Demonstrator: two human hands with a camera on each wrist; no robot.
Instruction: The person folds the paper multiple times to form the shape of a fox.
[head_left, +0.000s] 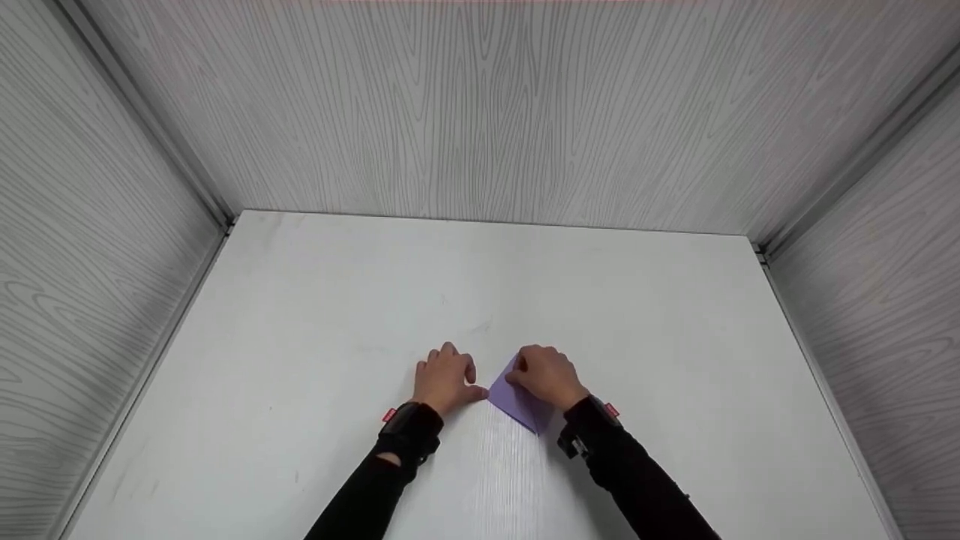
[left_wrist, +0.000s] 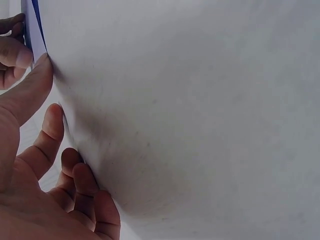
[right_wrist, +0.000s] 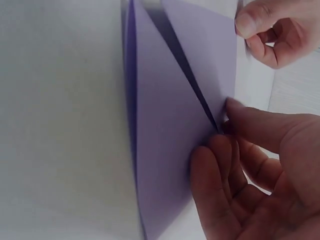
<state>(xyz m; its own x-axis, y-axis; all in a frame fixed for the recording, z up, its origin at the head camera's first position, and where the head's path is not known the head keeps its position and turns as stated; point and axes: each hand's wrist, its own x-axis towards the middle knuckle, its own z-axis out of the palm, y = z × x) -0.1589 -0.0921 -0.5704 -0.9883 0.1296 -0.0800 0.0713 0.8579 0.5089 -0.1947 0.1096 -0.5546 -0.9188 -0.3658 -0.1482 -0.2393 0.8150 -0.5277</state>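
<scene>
A folded sheet of purple paper (head_left: 513, 405) lies on the white tabletop between the two hands. In the right wrist view the paper (right_wrist: 165, 130) has a dark slit between two folded flaps and layers parted along one edge. The right hand (head_left: 549, 375) pinches the paper near the slit's end, its thumb and curled fingers close together. At the paper's left corner the left hand (head_left: 442, 381) touches with its thumb tip. Its other fingers are loosely bent and rest on the tabletop, as the left wrist view shows. Part of the paper is hidden under the right hand.
The white tabletop (head_left: 300, 315) spreads around the hands. Grey wood-grain panels stand at the back (head_left: 480, 112), on the left (head_left: 82, 247) and on the right (head_left: 877, 247). Both wrists wear dark bands over black sleeves.
</scene>
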